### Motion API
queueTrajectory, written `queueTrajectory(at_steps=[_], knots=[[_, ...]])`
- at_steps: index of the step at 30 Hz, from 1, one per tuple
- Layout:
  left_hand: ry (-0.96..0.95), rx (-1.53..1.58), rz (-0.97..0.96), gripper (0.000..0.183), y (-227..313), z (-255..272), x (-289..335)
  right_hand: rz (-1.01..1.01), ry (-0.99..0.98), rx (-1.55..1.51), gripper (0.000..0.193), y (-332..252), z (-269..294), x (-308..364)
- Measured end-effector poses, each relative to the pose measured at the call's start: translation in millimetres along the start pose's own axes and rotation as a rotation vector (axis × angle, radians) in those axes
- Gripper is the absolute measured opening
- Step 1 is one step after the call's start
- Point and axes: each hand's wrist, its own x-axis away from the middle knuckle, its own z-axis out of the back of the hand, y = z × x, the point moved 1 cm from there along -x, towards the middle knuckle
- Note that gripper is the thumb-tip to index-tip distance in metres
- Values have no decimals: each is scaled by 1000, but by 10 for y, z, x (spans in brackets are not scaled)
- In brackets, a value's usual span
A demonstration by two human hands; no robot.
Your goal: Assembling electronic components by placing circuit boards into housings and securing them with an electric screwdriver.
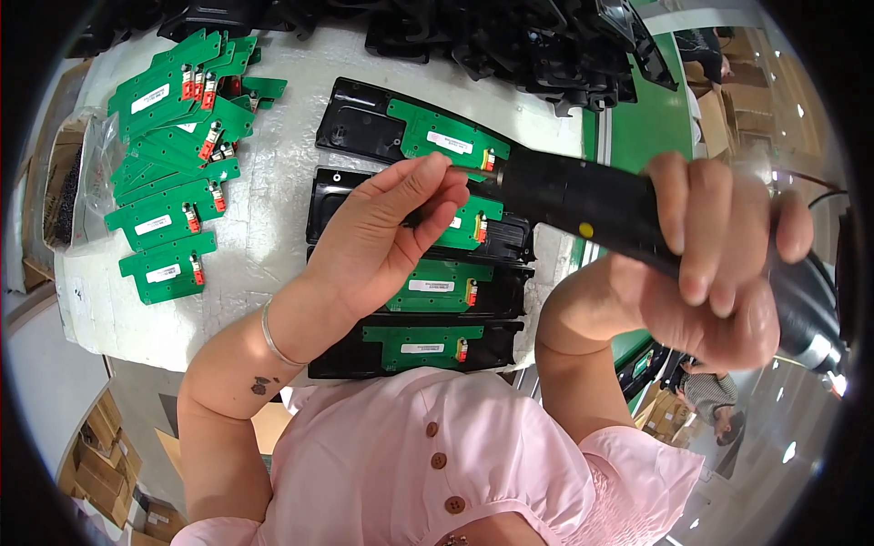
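My right hand is wrapped round a black electric screwdriver with a yellow dot, held level so that its thin bit points left. At the bit's tip, my left hand is closed in a pinch; whatever lies between thumb and fingers is too small or hidden to make out. Beneath both hands, several black plastic housings lie in a column. Each carries a green circuit board with a white label and a red connector; my left hand partly covers the second one down.
A pile of loose green circuit boards lies on the left of the white-covered table. Black plastic parts are heaped along the far edge. Beside the boards stands a box with a clear plastic bag. Another person is at the right.
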Motion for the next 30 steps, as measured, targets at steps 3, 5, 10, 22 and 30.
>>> queueTrajectory(at_steps=[3, 5, 10, 22, 30], knots=[[-43, 50, 32, 15, -29, 13, 0, -25, -9, 20, 30, -24, -26, 66], [-69, 39, 40, 17, -34, 24, -14, 8, -17, 16, 31, 0, -37, 76], [-80, 10, 72, 28, -11, 69, -10, -17, -65, 20, 38, 22, -43, 59], [0, -70, 77, 33, -149, -26, 11, -47, 515, 219, 20, 871, 305, -279], [-70, -236, 105, 22, -112, -72, 50, -121, 519, 199, 16, 922, 338, -353]])
